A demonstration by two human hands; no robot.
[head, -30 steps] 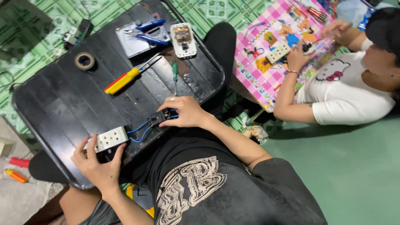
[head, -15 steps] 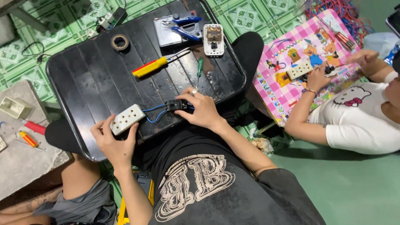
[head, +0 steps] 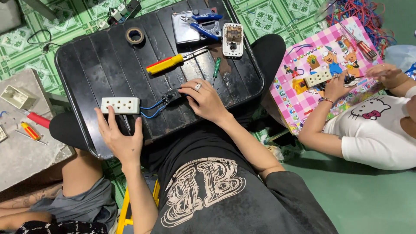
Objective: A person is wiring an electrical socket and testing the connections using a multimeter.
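- The white socket strip [head: 120, 105] lies flat on the black tray table [head: 86, 78], near its front left corner. Its long axis runs left to right across the picture, and its holed face points up at the camera.
- Two blue wires [head: 151, 110] leave the strip's right end and curve to a small black part [head: 171, 96] just to its right.
- The left hand [head: 119, 138] rests flat on the table just below the strip. Its fingers are spread, the fingertips touch the strip's near edge, and nothing is pinched.
- The right hand [head: 203, 100], a ring on one finger, lies over the black part. Its fingertips press on the part, but whether they pinch it I cannot tell.
- Farther back on the table lie a red and yellow screwdriver [head: 167, 64], a small green screwdriver [head: 216, 68], a roll of black tape [head: 135, 35], blue-handled pliers [head: 207, 27] and a white open switch box [head: 232, 40].
- The table rests over the person's lap. The floor has green patterned tiles [head: 268, 17].
- To the left is a grey slab [head: 26, 151] with a white box [head: 15, 96] and small red tools [head: 37, 120].
- To the right, another person in a white shirt works with both hands on a pink checked board [head: 303, 69], holding a second white socket strip [head: 317, 79]. A tangle of red and blue wires [head: 359, 13] lies behind it.
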